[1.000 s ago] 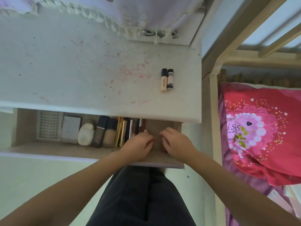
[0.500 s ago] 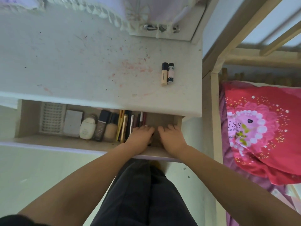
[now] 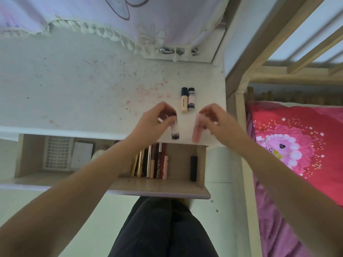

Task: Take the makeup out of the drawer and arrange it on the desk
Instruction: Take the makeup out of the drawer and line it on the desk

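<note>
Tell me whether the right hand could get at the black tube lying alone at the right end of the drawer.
Probably not at once: the right hand already holds a pink tube above the desk. The way itself looks free, since the black tube lies uncovered in the open drawer, apart from the other sticks.

Two dark-capped tubes (image 3: 187, 99) lie side by side on the desk (image 3: 83, 93); pencils (image 3: 152, 160) fill the open drawer (image 3: 157, 188).

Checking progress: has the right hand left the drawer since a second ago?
Yes. The right hand rose out of the open wooden drawer onto the white desk, gripping a pale pink tube.
</note>
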`<act>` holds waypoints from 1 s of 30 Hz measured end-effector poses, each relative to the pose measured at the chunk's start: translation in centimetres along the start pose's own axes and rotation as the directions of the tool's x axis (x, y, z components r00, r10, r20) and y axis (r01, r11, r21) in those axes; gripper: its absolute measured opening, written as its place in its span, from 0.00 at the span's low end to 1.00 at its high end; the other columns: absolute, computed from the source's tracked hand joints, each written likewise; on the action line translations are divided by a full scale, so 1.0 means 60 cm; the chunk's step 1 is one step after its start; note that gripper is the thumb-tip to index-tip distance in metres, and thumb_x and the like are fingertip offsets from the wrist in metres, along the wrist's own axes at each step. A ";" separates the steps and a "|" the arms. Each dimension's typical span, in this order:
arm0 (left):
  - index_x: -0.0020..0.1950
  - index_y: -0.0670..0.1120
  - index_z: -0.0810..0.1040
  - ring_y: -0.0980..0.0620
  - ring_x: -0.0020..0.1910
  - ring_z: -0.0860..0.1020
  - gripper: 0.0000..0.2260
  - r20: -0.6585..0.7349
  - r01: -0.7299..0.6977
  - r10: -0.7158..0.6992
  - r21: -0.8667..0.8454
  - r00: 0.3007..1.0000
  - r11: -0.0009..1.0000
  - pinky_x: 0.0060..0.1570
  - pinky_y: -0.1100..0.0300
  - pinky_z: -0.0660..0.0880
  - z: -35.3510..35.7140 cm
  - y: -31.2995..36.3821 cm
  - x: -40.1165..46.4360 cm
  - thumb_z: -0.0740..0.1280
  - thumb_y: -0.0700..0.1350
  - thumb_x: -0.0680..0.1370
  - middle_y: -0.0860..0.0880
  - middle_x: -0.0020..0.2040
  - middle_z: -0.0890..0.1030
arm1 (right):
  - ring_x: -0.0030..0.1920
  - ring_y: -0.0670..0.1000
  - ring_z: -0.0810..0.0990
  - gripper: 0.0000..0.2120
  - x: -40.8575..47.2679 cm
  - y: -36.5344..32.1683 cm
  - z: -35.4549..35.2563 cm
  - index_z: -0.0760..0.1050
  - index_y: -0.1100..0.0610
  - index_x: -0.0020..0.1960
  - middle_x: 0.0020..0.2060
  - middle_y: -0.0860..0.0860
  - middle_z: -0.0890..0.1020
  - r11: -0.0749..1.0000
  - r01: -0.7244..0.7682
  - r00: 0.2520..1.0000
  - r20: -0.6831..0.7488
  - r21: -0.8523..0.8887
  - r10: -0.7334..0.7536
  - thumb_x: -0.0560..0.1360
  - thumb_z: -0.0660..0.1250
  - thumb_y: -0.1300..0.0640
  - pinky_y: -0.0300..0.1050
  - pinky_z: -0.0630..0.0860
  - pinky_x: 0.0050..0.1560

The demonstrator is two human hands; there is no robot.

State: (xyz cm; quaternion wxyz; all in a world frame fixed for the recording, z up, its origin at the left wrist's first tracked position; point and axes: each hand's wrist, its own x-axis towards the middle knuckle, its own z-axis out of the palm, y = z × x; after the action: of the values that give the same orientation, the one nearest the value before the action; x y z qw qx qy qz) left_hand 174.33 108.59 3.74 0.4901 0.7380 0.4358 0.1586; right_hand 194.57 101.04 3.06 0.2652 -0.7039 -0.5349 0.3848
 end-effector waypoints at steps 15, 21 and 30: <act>0.56 0.46 0.78 0.54 0.44 0.71 0.10 -0.164 0.143 -0.110 0.205 0.980 0.968 0.45 0.65 0.65 0.024 -0.024 0.201 0.65 0.47 0.77 0.48 0.51 0.73 | 0.49 0.48 0.73 0.10 0.174 0.015 -0.014 0.75 0.56 0.57 0.54 0.53 0.76 0.987 -0.146 0.970 -0.205 -0.071 0.129 0.78 0.61 0.56 0.39 0.68 0.48; 0.64 0.46 0.70 0.57 0.43 0.74 0.14 -0.176 0.024 0.006 0.166 0.984 0.986 0.45 0.66 0.73 0.013 -0.018 0.106 0.62 0.46 0.79 0.51 0.55 0.70 | 0.40 0.48 0.77 0.08 0.097 -0.004 -0.019 0.74 0.56 0.56 0.49 0.51 0.78 0.994 -0.053 0.941 -0.338 -0.101 0.016 0.80 0.58 0.57 0.37 0.70 0.45; 0.67 0.42 0.71 0.44 0.62 0.70 0.16 0.357 -0.165 -0.059 0.564 0.932 0.809 0.59 0.54 0.69 0.120 -0.172 -0.110 0.58 0.45 0.80 0.43 0.64 0.72 | 0.47 0.57 0.78 0.07 -0.100 0.073 0.170 0.78 0.58 0.48 0.43 0.55 0.80 0.667 0.208 0.967 0.251 -0.716 -0.031 0.73 0.65 0.57 0.50 0.71 0.59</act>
State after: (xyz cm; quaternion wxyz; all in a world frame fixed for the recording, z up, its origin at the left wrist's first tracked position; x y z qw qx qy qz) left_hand 170.26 100.56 -7.27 0.3054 0.8810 0.3453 -0.1064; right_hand 187.76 93.65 -4.58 -0.0762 -0.6675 -0.7152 0.1928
